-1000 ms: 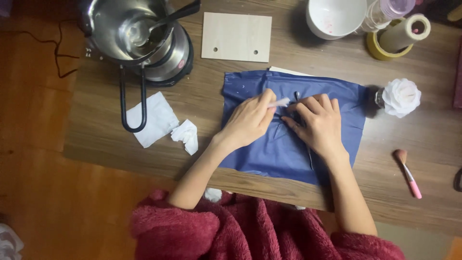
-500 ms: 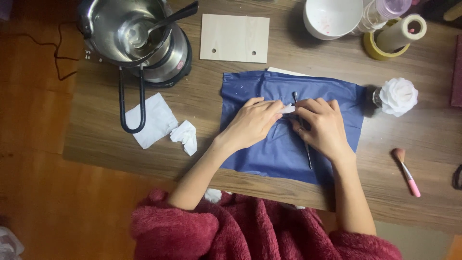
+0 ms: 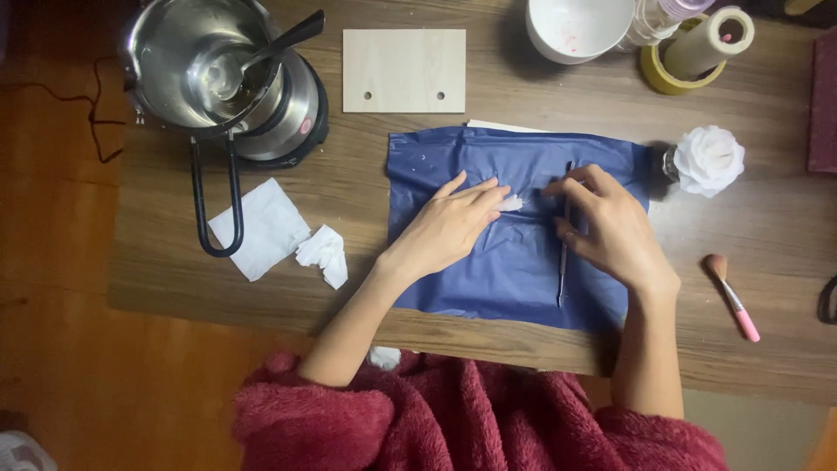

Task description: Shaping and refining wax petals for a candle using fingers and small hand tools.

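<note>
On the wooden tabletop [image 3: 488,131] lies a blue sheet [image 3: 514,270]. The left hand [image 3: 449,228] rests flat on it, fingers pressing a small white piece [image 3: 513,203]. The right hand [image 3: 610,228] grips thin metal tweezers [image 3: 562,270], just beside the piece. A white flower [image 3: 711,160] sits nearby.

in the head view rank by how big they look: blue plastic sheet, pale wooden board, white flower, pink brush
1. blue plastic sheet
2. pale rectangular wooden board
3. white flower
4. pink-handled brush; longer than the flower but much thinner, so these two are close.
</note>
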